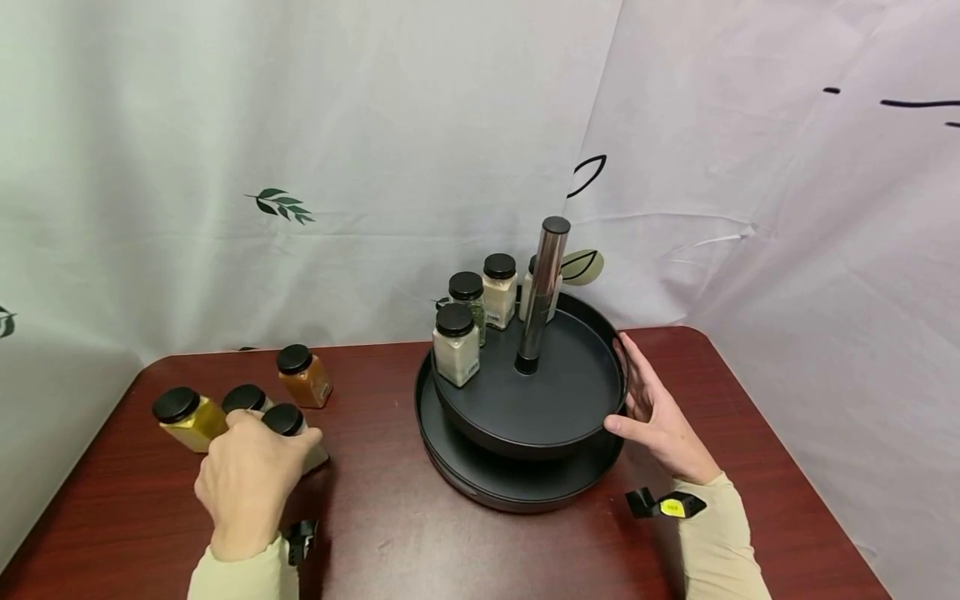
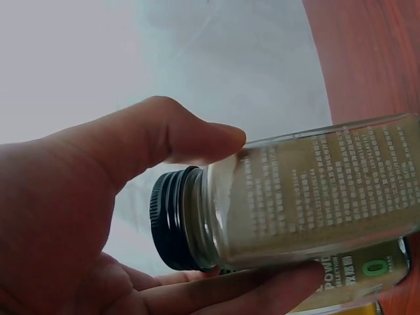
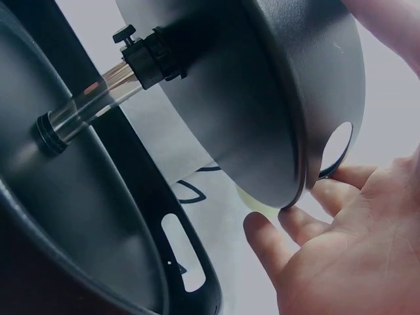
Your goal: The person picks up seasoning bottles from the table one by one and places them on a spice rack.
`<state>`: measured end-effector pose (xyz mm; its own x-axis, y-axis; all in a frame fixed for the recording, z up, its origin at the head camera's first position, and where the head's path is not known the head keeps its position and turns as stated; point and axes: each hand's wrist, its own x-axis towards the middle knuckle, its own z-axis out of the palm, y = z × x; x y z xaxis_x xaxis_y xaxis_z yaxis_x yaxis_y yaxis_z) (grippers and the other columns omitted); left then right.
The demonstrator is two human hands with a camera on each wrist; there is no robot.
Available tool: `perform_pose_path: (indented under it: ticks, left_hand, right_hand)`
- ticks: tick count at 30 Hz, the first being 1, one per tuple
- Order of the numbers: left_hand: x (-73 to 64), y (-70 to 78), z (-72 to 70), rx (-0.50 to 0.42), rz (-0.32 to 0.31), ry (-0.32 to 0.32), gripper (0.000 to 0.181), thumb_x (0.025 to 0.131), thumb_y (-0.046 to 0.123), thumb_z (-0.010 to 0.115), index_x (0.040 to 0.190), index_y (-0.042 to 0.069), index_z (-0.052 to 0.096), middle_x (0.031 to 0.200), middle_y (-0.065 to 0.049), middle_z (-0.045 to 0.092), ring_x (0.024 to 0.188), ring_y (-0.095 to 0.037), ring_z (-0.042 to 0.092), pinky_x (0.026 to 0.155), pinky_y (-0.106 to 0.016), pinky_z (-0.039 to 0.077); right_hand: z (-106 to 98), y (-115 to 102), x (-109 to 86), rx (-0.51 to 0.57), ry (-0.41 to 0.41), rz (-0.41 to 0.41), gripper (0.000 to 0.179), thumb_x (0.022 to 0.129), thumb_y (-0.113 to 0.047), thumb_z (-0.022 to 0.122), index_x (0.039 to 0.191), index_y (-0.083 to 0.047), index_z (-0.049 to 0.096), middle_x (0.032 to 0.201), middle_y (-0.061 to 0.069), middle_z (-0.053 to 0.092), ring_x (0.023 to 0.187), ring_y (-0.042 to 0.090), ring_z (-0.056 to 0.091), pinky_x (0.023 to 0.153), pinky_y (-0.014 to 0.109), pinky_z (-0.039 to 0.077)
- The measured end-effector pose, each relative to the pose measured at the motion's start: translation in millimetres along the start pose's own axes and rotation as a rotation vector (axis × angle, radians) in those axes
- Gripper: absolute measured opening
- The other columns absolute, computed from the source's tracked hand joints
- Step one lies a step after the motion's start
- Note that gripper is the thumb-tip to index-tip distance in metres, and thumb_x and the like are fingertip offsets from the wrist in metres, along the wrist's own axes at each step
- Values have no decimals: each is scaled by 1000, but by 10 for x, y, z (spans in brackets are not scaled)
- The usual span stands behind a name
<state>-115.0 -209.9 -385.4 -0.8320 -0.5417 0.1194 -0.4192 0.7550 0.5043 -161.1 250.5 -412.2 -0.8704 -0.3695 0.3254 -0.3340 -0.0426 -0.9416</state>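
My left hand holds a glass spice jar with a black lid and pale tan powder, thumb on one side and fingers on the other. A second powder jar lies close behind it in the left wrist view. A yellow spice jar and an orange one stand nearby. My right hand touches the outer rim of the black upper tray with spread fingers, beside its handle slot. The upper tray stands on a post above the wider lower tray.
Several spice jars, among them a white-powder jar and a green-herb jar, stand along the upper tray's left and back. A shiny post rises from its middle. Behind the brown table hangs a white curtain.
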Motion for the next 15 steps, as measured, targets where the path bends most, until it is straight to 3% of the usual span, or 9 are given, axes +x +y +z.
perform_pose_path:
  ticks: [8,15]
  left_hand:
    - [-55,57,-48,-38,27,43,50,73,33,70,102,-5,57,69,-26,60,54,-42,56,39,-48,37]
    - [-93,123,-115,-71,48,73,58,72,32,72,114,-5,59,71,-24,64,54,-40,57,41,-49,39]
  right_hand:
    - [8,-19,6,-22,1,2,100,87,12,64,163,-19,7,169,8,-1,154,17,-3,115,16,23]
    - [14,-47,-8,-41,-8,11,98,89,11,64,163,-20,8,169,6,0,154,17,-3,115,16,23]
